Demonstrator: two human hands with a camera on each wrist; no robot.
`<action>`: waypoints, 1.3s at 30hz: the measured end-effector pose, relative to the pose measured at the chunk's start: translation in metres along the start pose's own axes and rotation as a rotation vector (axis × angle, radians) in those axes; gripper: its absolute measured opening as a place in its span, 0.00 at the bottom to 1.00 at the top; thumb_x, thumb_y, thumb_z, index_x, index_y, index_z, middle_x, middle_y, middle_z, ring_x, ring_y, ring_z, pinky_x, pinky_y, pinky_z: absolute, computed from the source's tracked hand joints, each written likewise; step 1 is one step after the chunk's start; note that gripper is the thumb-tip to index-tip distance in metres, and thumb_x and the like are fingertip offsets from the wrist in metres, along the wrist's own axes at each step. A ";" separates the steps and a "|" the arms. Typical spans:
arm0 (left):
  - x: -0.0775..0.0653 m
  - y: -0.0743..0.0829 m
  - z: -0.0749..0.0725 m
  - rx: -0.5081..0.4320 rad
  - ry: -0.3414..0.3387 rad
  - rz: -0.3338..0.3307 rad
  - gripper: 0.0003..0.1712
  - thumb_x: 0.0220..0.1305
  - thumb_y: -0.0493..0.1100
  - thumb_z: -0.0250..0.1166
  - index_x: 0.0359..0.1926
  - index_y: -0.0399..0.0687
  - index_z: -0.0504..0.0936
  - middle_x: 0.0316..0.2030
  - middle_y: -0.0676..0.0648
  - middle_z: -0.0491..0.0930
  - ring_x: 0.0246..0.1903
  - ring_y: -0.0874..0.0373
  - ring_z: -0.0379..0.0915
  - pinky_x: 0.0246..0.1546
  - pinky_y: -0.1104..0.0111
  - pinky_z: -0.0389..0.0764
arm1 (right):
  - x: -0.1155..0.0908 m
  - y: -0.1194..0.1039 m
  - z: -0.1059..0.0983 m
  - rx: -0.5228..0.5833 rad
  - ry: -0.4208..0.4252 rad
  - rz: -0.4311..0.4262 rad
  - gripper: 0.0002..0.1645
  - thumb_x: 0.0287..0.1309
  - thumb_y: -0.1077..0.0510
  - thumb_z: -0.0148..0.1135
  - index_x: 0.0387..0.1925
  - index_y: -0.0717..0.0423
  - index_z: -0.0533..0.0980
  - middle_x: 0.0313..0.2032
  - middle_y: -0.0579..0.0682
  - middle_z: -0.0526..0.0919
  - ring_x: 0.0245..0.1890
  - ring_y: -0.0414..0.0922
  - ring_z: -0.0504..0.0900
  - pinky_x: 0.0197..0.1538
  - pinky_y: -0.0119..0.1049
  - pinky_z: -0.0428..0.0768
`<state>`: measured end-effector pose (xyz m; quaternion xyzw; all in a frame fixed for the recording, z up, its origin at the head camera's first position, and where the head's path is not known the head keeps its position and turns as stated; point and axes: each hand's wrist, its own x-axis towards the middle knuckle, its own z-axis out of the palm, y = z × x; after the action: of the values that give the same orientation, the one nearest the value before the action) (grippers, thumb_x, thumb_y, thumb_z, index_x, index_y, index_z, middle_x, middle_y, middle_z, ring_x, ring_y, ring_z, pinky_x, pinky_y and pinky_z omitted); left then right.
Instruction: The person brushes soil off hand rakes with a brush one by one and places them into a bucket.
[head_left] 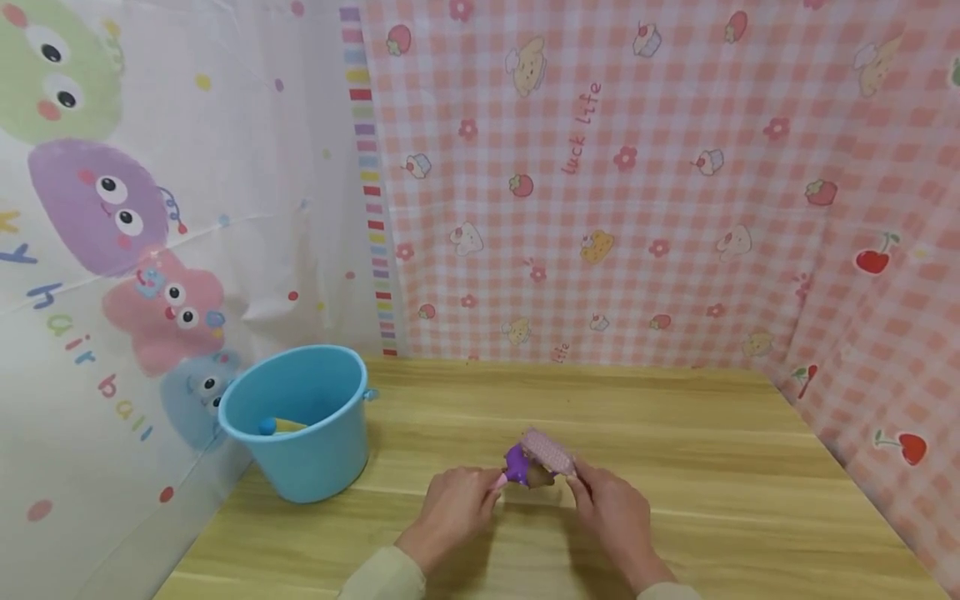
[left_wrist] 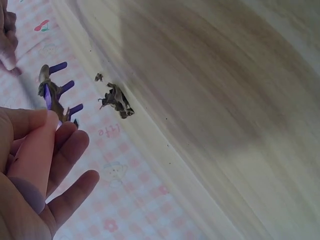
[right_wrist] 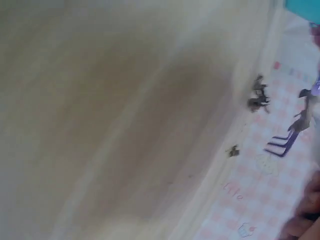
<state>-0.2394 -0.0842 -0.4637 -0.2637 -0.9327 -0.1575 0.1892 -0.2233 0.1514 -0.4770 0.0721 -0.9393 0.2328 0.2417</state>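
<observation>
My left hand point(head_left: 453, 502) pinches the pink handle point(left_wrist: 35, 155) of a small hand rake with purple tines point(left_wrist: 65, 87). Brown, dry, leaf-like scraps point(right_wrist: 301, 121) cling among the tines. My right hand point(head_left: 617, 510) grips a mauve brush point(head_left: 547, 451) with a textured, rectangular head, which overlaps the rake in the head view. In the right wrist view, that hand's fingers point(right_wrist: 305, 212) show only at the edge, and most of the brush is out of frame. A clump of similar dry scraps point(left_wrist: 118, 101) lies on the table, with a smaller bit point(left_wrist: 99, 77) beside it.
A light blue bucket point(head_left: 330, 458) stands at the left of the wooden table point(head_left: 712, 467). Inside it shows a yellow piece with a blue round end point(head_left: 267, 426). A pink checked cloth point(head_left: 585, 292) hangs behind, and a white printed sheet point(head_left: 285, 208) hangs at left.
</observation>
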 end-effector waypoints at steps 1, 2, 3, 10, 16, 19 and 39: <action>0.000 0.000 0.000 0.007 0.004 -0.001 0.12 0.63 0.43 0.68 0.23 0.54 0.76 0.16 0.58 0.70 0.16 0.66 0.64 0.18 0.72 0.66 | 0.000 -0.002 0.000 0.016 -0.020 0.007 0.17 0.61 0.53 0.66 0.52 0.50 0.84 0.33 0.52 0.87 0.28 0.53 0.84 0.25 0.48 0.76; 0.000 -0.001 -0.001 0.011 0.009 -0.001 0.13 0.62 0.42 0.68 0.23 0.54 0.76 0.16 0.58 0.70 0.16 0.66 0.64 0.18 0.72 0.66 | 0.000 -0.003 0.000 0.024 -0.035 0.015 0.17 0.61 0.52 0.67 0.51 0.50 0.84 0.35 0.53 0.88 0.30 0.54 0.85 0.26 0.48 0.76; 0.000 -0.001 -0.001 0.018 0.015 0.001 0.14 0.62 0.42 0.68 0.22 0.55 0.75 0.16 0.58 0.70 0.16 0.66 0.64 0.17 0.72 0.66 | 0.000 -0.004 -0.001 0.024 -0.046 0.020 0.16 0.60 0.53 0.67 0.50 0.50 0.85 0.37 0.54 0.88 0.31 0.54 0.85 0.26 0.49 0.77; -0.001 -0.003 0.000 0.025 0.030 0.001 0.15 0.63 0.43 0.68 0.22 0.55 0.74 0.16 0.58 0.69 0.15 0.67 0.62 0.17 0.73 0.64 | -0.003 0.000 -0.001 -0.015 -0.048 0.054 0.16 0.61 0.52 0.67 0.50 0.49 0.85 0.34 0.54 0.87 0.27 0.54 0.84 0.24 0.49 0.75; -0.001 -0.003 0.000 0.031 0.039 0.010 0.06 0.62 0.43 0.69 0.28 0.53 0.82 0.16 0.58 0.71 0.15 0.67 0.62 0.17 0.74 0.64 | -0.001 0.012 -0.001 -0.038 -0.057 0.068 0.17 0.62 0.53 0.66 0.51 0.52 0.83 0.34 0.56 0.87 0.24 0.53 0.82 0.22 0.46 0.75; -0.001 -0.004 0.000 0.036 0.046 0.008 0.04 0.61 0.43 0.70 0.30 0.52 0.83 0.17 0.57 0.73 0.16 0.66 0.64 0.17 0.73 0.65 | -0.001 0.019 -0.003 -0.059 -0.050 0.071 0.16 0.62 0.54 0.66 0.50 0.55 0.83 0.33 0.56 0.87 0.24 0.53 0.83 0.22 0.46 0.76; 0.000 -0.003 -0.001 0.075 0.040 0.022 0.03 0.59 0.42 0.70 0.35 0.52 0.85 0.19 0.54 0.76 0.18 0.62 0.71 0.19 0.71 0.69 | -0.005 -0.001 -0.004 -0.022 -0.036 0.014 0.15 0.60 0.54 0.68 0.48 0.49 0.85 0.25 0.47 0.83 0.21 0.47 0.77 0.21 0.44 0.71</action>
<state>-0.2408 -0.0875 -0.4631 -0.2633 -0.9311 -0.1254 0.2193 -0.2174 0.1525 -0.4758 0.0672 -0.9464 0.2228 0.2239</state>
